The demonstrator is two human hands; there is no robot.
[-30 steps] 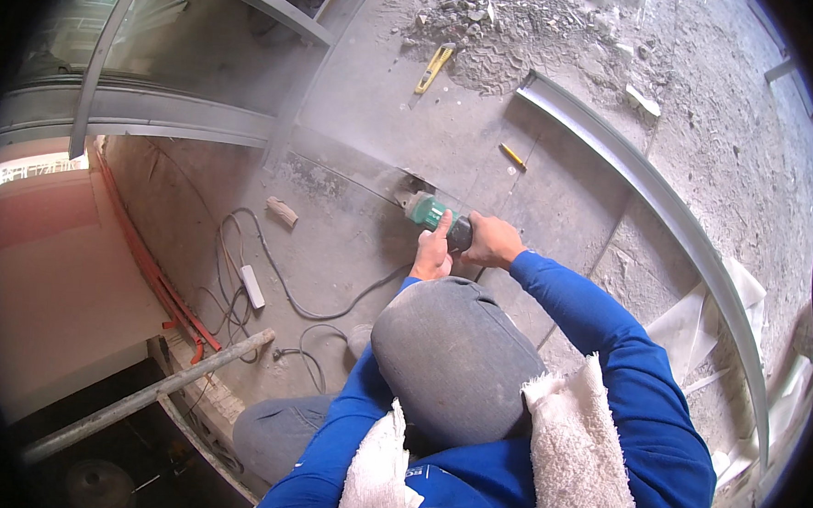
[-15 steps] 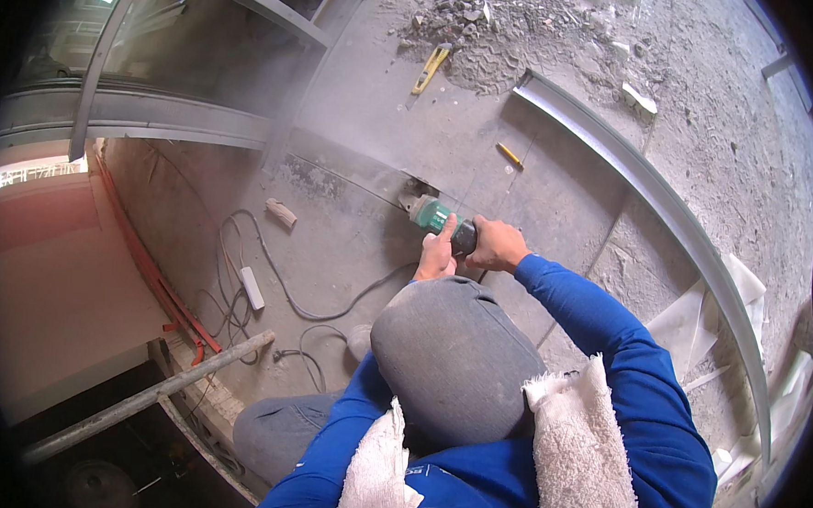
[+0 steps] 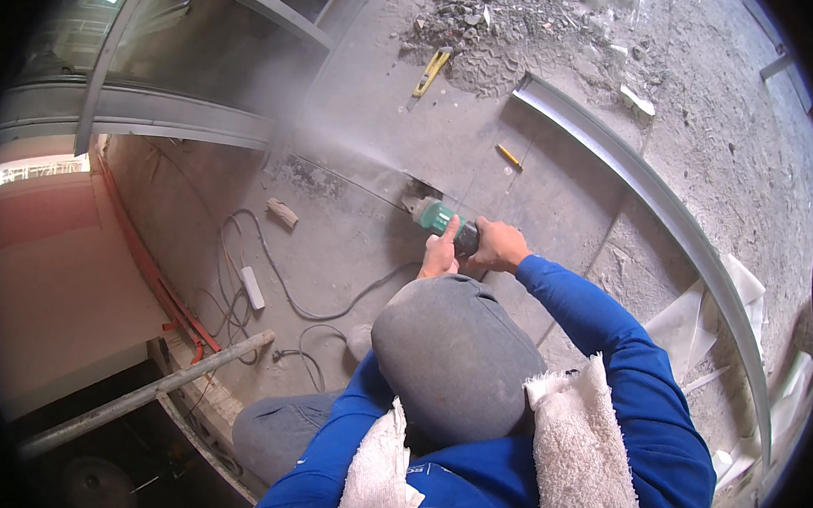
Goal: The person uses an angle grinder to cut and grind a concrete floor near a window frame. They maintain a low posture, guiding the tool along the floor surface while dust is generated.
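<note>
Green angle grinder (image 3: pixel 438 217) with a black rear handle, lying nearly level and angled up-left, its disc end touching the grey concrete floor (image 3: pixel 377 114) at a dark cut line. Being gripped at the black handle by the right hand (image 3: pixel 497 247), and steadied from the near side by the left hand (image 3: pixel 440 256), fingers pointing toward the green body. Throwing a pale plume of dust (image 3: pixel 330 140) up and left from the disc. Sitting just beyond the raised grey knee (image 3: pixel 452 353).
</note>
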